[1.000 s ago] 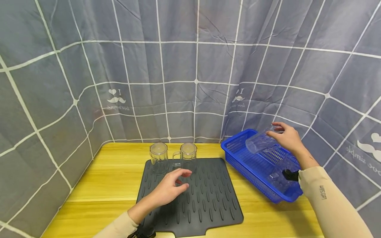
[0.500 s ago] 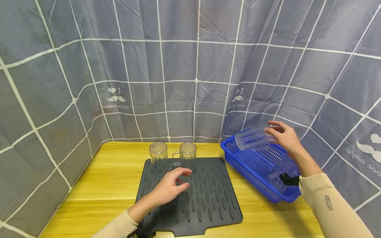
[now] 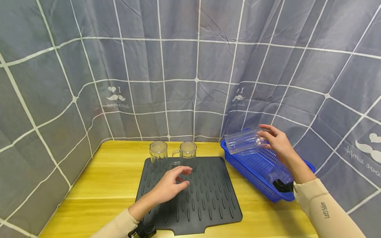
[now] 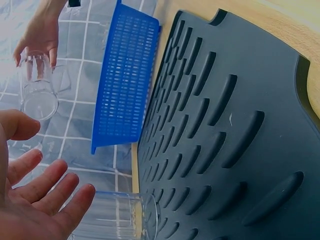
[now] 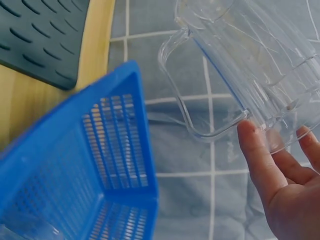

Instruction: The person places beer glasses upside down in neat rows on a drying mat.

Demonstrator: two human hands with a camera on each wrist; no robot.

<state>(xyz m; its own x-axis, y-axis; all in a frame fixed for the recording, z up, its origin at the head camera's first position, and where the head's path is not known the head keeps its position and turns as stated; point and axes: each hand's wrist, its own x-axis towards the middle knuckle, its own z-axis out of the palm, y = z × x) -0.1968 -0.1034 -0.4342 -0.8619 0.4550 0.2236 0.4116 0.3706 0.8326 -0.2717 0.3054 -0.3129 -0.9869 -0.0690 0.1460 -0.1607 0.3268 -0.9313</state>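
Note:
My right hand [image 3: 278, 143] grips a clear glass mug [image 3: 242, 141] by its base end, holding it tilted on its side above the blue basket. In the right wrist view the mug's handle [image 5: 175, 95] sticks out to the left, and thumb and fingers pinch around the base. My left hand [image 3: 171, 185] hovers over the dark drying mat [image 3: 208, 195] with relaxed, slightly bent fingers and nothing in them. Just beyond it, two glass mugs stand upside down on the mat: one at the left [image 3: 158, 157], one with its handle showing [image 3: 188, 155].
The blue plastic basket [image 3: 253, 175] stands right of the mat, with clear glassware [image 3: 278, 173] in its near end. Everything rests on a yellow wooden table [image 3: 98, 185]. A grey curtain [image 3: 178, 66] with white lines encloses the back and sides.
My right hand has moved left with the mug, bringing it from inside the basket up over the basket's left edge and nearer to horizontal. The left hand has stayed in place.

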